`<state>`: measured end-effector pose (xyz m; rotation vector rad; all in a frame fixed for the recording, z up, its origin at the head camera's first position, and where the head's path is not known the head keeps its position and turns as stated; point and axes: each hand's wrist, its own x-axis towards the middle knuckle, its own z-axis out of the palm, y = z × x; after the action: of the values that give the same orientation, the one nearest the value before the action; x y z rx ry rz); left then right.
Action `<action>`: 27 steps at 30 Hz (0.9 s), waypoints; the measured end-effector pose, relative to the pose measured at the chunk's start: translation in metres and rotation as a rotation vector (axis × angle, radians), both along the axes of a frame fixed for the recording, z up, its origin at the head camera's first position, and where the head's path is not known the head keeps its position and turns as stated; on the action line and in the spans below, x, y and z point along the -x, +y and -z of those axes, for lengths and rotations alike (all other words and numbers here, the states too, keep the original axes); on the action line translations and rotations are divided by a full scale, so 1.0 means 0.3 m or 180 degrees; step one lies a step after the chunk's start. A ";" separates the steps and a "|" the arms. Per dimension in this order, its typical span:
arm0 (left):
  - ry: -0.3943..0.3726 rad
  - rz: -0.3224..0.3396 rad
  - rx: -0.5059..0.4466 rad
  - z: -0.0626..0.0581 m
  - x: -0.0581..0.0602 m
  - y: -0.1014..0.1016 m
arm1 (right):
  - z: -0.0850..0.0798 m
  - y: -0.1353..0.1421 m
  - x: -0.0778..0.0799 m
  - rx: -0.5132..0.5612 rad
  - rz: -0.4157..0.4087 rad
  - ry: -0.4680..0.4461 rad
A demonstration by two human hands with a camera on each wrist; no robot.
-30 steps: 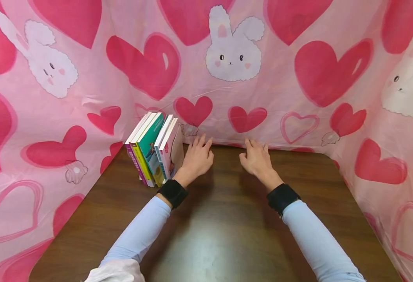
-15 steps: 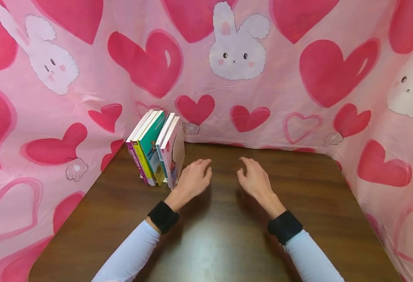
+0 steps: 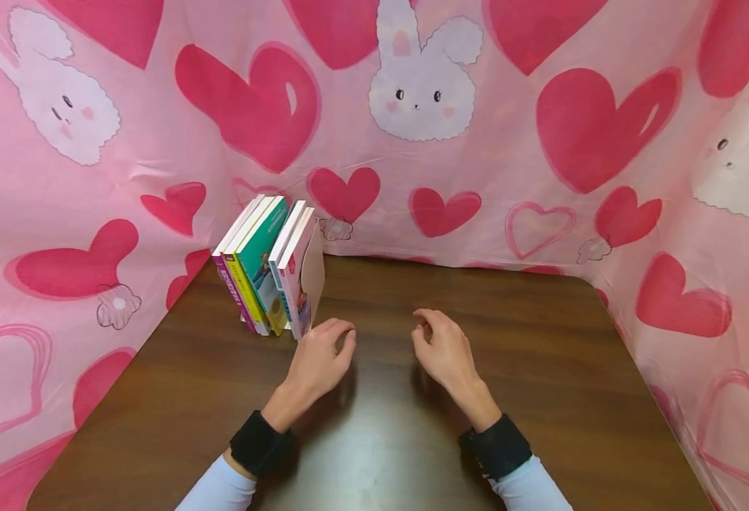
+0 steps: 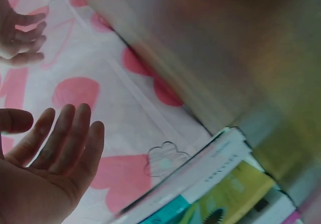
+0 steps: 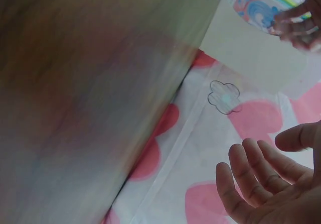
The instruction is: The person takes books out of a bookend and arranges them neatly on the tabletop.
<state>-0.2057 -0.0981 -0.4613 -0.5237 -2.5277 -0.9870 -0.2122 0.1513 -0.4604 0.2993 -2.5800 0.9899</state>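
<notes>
Several books stand upright in a row at the left of the table, leaning slightly: a purple-spined book (image 3: 233, 292), a yellow-spined book (image 3: 248, 292), a green book (image 3: 264, 259) and a pink book (image 3: 297, 284). Against the pink book's right side is a pale bookend (image 3: 313, 266). My left hand (image 3: 319, 358) hovers above the wood just in front of the books, fingers relaxed, holding nothing. To its right, across a gap, my right hand (image 3: 446, 348) is also over the table with loosely bent fingers and nothing in them. Both palms show in the wrist views.
The dark wooden table (image 3: 374, 298) has a rounded far right corner. A pink cloth (image 3: 348, 92) with hearts and rabbits hangs behind it and along both sides. Black bands (image 3: 260, 441) circle the wrists.
Both hands have drawn back from the table's far edge toward me, and their fingers have gone from spread to loosely bent. The books stand as before; the head view has shifted slightly.
</notes>
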 end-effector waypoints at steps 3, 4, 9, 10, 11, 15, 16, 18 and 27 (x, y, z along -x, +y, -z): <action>-0.0026 -0.0085 -0.0069 0.009 -0.028 -0.035 | 0.000 -0.022 -0.007 0.0046 -0.0026 0.0031; -0.0057 -0.0093 -0.0088 0.009 -0.036 -0.043 | 0.002 -0.025 -0.009 0.0052 -0.0023 0.0034; -0.0200 -0.0196 -0.0177 0.007 -0.064 -0.080 | 0.008 -0.028 -0.022 0.0047 -0.0058 0.0018; -0.0225 -0.0240 -0.0188 0.006 -0.066 -0.091 | 0.009 -0.029 -0.023 0.0051 -0.0071 0.0019; -0.0238 -0.0277 -0.0203 0.005 -0.067 -0.104 | 0.007 -0.031 -0.024 0.0059 -0.0078 0.0028; -0.0250 -0.0458 -0.0261 0.007 -0.069 -0.169 | 0.003 -0.040 -0.027 0.0064 -0.0096 0.0029; -0.0234 -0.0521 -0.0276 0.007 -0.068 -0.188 | 0.001 -0.042 -0.027 0.0065 -0.0114 0.0031; -0.0167 -0.0656 -0.0309 0.008 -0.068 -0.225 | -0.005 -0.045 -0.027 0.0076 -0.0143 0.0025; -0.0113 -0.1222 -0.0370 0.011 -0.040 -0.360 | -0.007 -0.033 -0.036 0.0039 -0.0165 -0.0005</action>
<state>-0.1937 -0.2061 -0.4646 0.0164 -2.4523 -0.9905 -0.2014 0.1414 -0.4585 0.3638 -2.5785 1.0239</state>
